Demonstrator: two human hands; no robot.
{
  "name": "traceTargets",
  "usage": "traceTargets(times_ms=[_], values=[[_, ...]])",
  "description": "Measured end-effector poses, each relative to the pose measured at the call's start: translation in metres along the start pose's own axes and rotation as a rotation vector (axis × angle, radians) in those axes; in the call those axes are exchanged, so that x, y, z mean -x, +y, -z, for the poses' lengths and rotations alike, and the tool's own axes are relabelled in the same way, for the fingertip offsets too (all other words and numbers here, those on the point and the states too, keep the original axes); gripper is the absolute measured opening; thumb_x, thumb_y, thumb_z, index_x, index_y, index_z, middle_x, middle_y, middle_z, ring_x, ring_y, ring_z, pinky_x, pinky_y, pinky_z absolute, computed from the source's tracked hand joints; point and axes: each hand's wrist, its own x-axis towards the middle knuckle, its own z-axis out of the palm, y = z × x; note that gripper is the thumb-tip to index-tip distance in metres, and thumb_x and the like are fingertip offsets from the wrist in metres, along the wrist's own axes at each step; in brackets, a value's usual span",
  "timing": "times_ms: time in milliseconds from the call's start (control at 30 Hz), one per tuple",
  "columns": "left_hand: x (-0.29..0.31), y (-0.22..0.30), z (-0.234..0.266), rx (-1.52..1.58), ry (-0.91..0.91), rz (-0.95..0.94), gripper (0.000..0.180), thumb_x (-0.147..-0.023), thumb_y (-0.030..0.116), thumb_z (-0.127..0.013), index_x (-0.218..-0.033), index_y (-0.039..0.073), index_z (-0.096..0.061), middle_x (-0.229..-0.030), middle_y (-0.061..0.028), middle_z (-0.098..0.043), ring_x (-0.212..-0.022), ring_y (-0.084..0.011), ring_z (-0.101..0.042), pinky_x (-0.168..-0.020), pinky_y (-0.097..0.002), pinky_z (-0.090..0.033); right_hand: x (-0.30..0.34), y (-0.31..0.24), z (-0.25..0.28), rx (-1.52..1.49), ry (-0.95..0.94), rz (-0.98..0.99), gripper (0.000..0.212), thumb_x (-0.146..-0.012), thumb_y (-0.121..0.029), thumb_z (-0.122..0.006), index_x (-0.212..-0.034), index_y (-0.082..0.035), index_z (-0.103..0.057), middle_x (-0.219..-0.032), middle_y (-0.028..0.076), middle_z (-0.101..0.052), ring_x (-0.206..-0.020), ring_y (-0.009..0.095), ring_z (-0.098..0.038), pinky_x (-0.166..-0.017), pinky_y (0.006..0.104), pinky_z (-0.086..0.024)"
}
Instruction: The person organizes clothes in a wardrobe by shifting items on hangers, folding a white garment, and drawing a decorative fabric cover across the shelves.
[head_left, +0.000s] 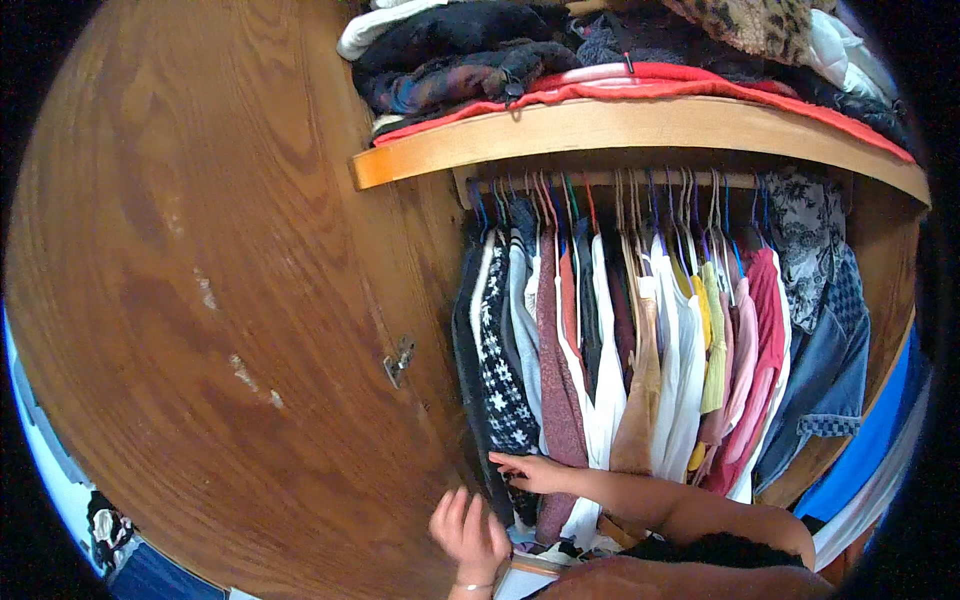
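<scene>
Clothes hang in a row on a rod in the wardrobe. At the row's left end are a dark garment (468,350) and a black-and-white star-patterned sweater (508,390). Across the lower part of that sweater reaches my right hand (535,474), its fingers stretched toward the left; whether they press the cloth I cannot tell. My left hand (470,535), with a thin bracelet at the wrist, is raised beside the wooden door (250,320), fingers loosely bent and apart, nothing seen in it. Right of the sweater hang a mauve garment (553,400) and a tan one (637,425).
Above the rod, a wooden shelf (600,125) carries piled dark clothes (460,70) and a red cloth (690,75). A metal latch (398,363) sticks out from the door's edge. Denim (815,370) hangs at the right end. Folded items lie low behind my arms.
</scene>
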Motion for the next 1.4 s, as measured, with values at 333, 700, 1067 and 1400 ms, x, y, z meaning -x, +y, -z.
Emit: traceTargets(times_ms=[333, 700, 1067, 1400], values=[[-0.022, 0.023, 0.195, -0.856, 0.770, 0.283, 0.052, -0.092, 0.039, -0.054, -0.122, -0.003, -0.055, -0.124, -0.0247, -0.053, -0.109, -0.0372, -0.053, -0.089, -0.0471, -0.045, 0.030, -0.040, -0.006, 0.002, -0.055, 0.032, 0.067, -0.084, -0.008, -0.057, -0.143, -0.002, -0.025, -0.138, 0.019, -0.044, -0.115, 0.026, -0.056, -0.094, 0.0357, -0.046], [0.026, 0.035, 0.205, 0.211, 0.513, 0.891, 0.051, -0.088, 0.030, -0.059, -0.119, -0.010, -0.053, -0.120, -0.0234, -0.055, -0.105, -0.0313, -0.050, -0.094, -0.0387, -0.040, 0.116, -0.087, -0.007, -0.085, -0.052, 0.022, 0.038, -0.089, -0.016, -0.055, -0.126, -0.010, -0.055, -0.100, 0.011, -0.068, -0.088, 0.019, -0.065, -0.079, 0.0305, -0.050], [0.068, 0.083, 0.202, 0.152, 0.047, 0.683, 0.041, -0.079, 0.007, -0.053, -0.119, -0.003, -0.054, -0.108, -0.0150, -0.060, -0.094, -0.0235, -0.056, -0.084, -0.0347, -0.045, 0.201, -0.104, -0.017, -0.164, -0.018, -0.101, 0.033, -0.094, -0.012, -0.051, -0.126, -0.004, -0.054, -0.112, 0.008, -0.066, -0.098, 0.013, -0.063, -0.088, 0.0267, -0.047], [0.061, 0.085, 0.117, 0.854, -0.144, 0.155, 0.120, -0.057, 0.042, -0.074, -0.144, -0.002, -0.006, -0.139, -0.0299, -0.025, -0.125, -0.0438, -0.033, -0.108, -0.0497, -0.022, 0.191, -0.168, -0.087, -0.164, -0.115, -0.064, 0.056, -0.089, -0.007, -0.056, -0.140, -0.004, -0.034, -0.131, 0.010, -0.050, -0.113, 0.016, -0.051, -0.094, 0.0290, -0.042]])
